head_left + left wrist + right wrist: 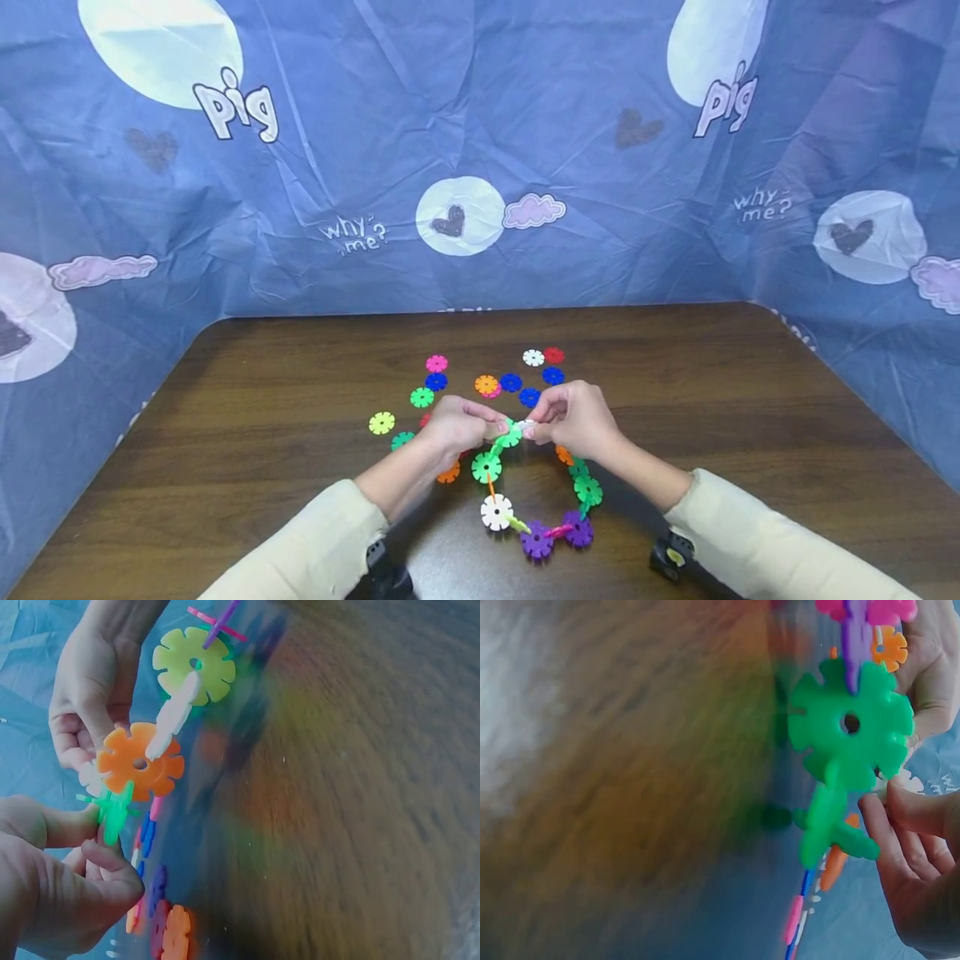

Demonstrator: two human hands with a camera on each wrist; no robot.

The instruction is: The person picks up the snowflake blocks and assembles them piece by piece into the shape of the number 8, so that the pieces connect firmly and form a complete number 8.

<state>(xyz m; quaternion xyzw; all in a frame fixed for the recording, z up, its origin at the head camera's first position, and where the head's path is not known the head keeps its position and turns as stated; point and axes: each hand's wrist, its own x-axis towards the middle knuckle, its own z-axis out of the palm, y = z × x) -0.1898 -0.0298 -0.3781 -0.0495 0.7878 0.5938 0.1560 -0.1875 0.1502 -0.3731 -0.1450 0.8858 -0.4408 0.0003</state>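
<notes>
Two hands are holding small plastic discs close together above the wooden table (285, 417). The left hand (457, 429) is pinching a green disc (512, 434) between thumb and fingers; the right hand (576, 419) is pinching a white disc (527, 427) just beside it, thumb and fingers clamped on the piece. Both grips are keeping toward the outer sides, probably because that is leaving the facing notches free; whether those notches are joined I cannot tell, since fingertips are covering part of them.

From the green disc, a chain (487, 467) is curving toward the person and round to the right hand, passing a notched white flower (497, 512) and a purple disc (537, 540) near its lowest bend. Neighbouring pieces are standing crosswise, seemingly because each is slotting edge-on into the next. On the right side, an orange disc (565, 455) is partly hiding behind the right hand, so how that end is finishing is unclear.

Loose pieces, among them a yellow disc (382, 422), a blue disc (511, 382) and a red disc (553, 356), are lying flat beyond or beside the hands, perhaps spread so that single ones are staying easy to pick.
</notes>
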